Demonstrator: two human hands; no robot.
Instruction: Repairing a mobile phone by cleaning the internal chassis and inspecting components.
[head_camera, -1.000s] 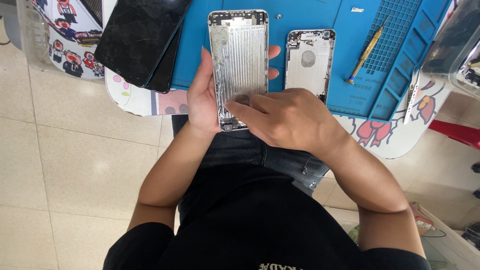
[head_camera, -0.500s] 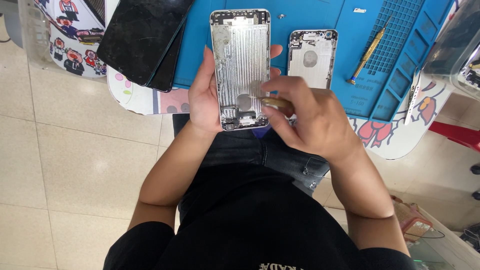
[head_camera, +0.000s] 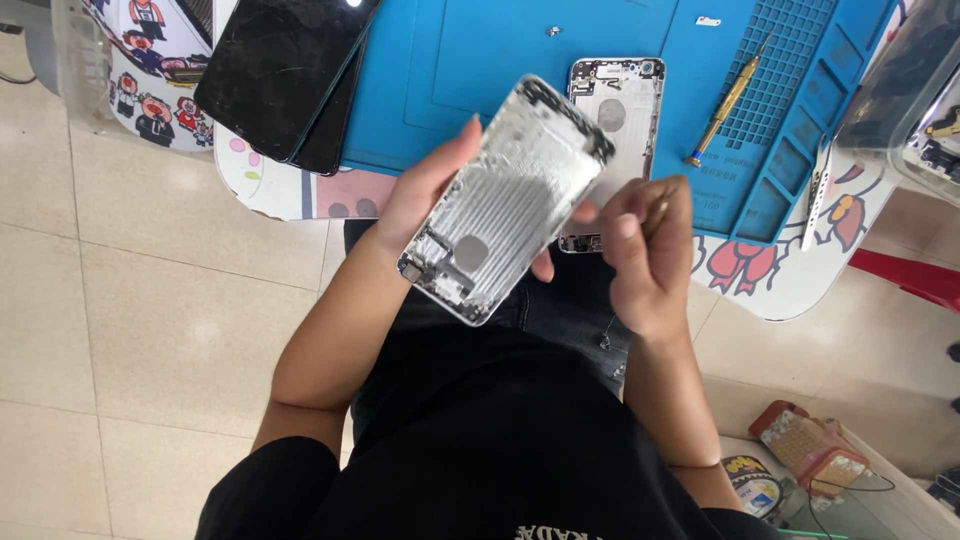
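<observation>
My left hand (head_camera: 425, 195) holds an empty silver phone housing (head_camera: 505, 200) from underneath, tilted with its top toward the upper right and its inside facing me. My right hand (head_camera: 648, 255) is beside the housing's right edge, fingers curled around a small brownish tool whose tip barely shows (head_camera: 658, 208). A second, smaller silver phone housing (head_camera: 620, 105) lies flat on the blue work mat (head_camera: 480, 60), partly hidden behind the held one.
Two dark phone screens (head_camera: 285, 75) are stacked at the mat's left edge. A yellow-handled screwdriver (head_camera: 725, 105) lies on the mat's gridded right part. A clear plastic box (head_camera: 905, 85) sits far right. A small white table with cartoon prints (head_camera: 800, 270) carries everything.
The housing was upright before; my left hand has now tilted it clockwise. My right hand has lifted off its inside and drawn back to the right with the small tool.
</observation>
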